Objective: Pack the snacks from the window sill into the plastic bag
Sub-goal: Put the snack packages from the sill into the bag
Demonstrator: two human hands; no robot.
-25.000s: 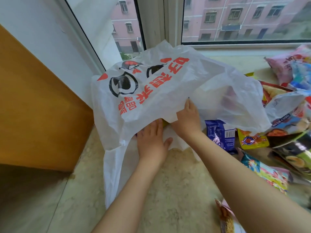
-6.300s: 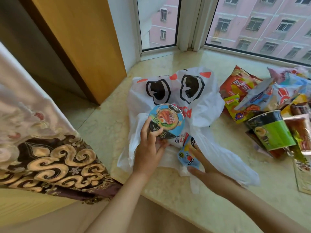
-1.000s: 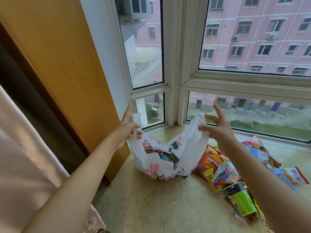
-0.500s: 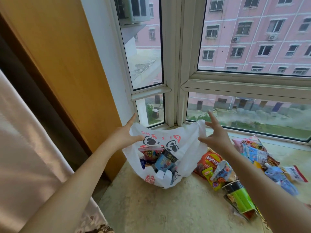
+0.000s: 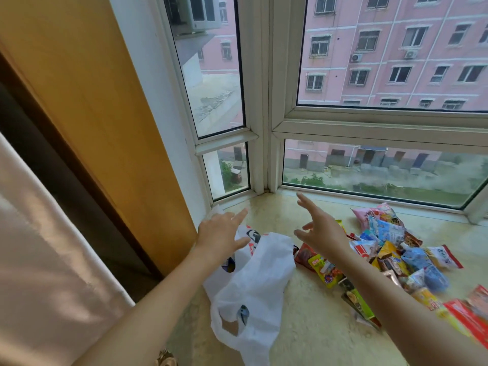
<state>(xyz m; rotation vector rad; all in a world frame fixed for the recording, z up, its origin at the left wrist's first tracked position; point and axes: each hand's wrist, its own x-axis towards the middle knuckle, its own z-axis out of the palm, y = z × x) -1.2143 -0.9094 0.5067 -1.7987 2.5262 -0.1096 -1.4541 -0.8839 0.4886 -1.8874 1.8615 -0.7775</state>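
Observation:
The white plastic bag [image 5: 253,283] with red and black print lies slumped on the marble window sill [image 5: 311,328], partly filled; a bit of a snack pack shows at its left edge. My left hand [image 5: 220,237] hovers over the bag's top, fingers spread, holding nothing. My right hand [image 5: 320,228] is raised just right of the bag, fingers apart and empty. A heap of loose snack packets [image 5: 396,257] lies on the sill to the right, among them a green cup noodle [image 5: 356,302] on its side and a pink packet [image 5: 375,213].
A wooden panel [image 5: 105,128] stands on the left beside a pale curtain [image 5: 47,260]. White window frames [image 5: 264,101] close off the sill at the back corner. More red packets [image 5: 470,313] lie at the right edge.
Both hands have let go of the bag's handles and opened. The bag has dropped from being held up and collapsed onto the sill.

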